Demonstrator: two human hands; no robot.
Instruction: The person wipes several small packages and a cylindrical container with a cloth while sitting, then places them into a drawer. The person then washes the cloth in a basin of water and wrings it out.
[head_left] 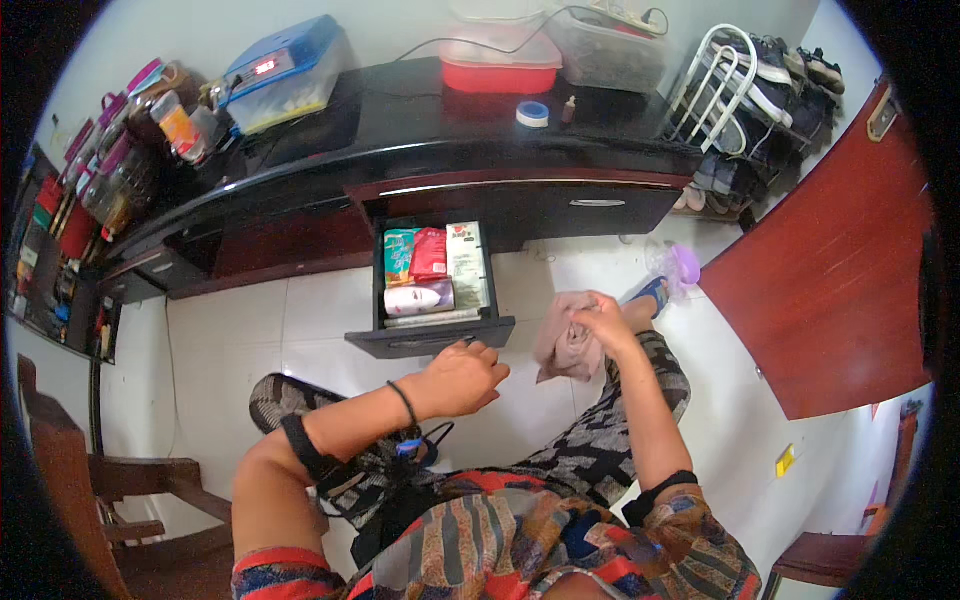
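Note:
My right hand (604, 322) is closed on a crumpled pinkish-beige cloth (572, 350), which hangs above my right leg. Just in front of the pulled-out drawer, my left hand (462, 380) is curled, its knuckles overlapping the lower edge of the drawer front (400, 344). What lies inside those curled fingers, if anything, is hidden. The black drawer holds a teal and orange packet (398, 252), a red packet (429, 254), a whitish printed pack (466, 262) along its right side, and a white and purple pack (418, 297) lying across the front.
On the black counter (400, 125) stand a blue-lidded box (285, 80), several jars (120, 165), a red tub (500, 68) and a roll of tape (532, 114). To the right are a shoe rack (735, 95) and a reddish-brown door (825, 270). A wooden chair (150, 480) stands at left.

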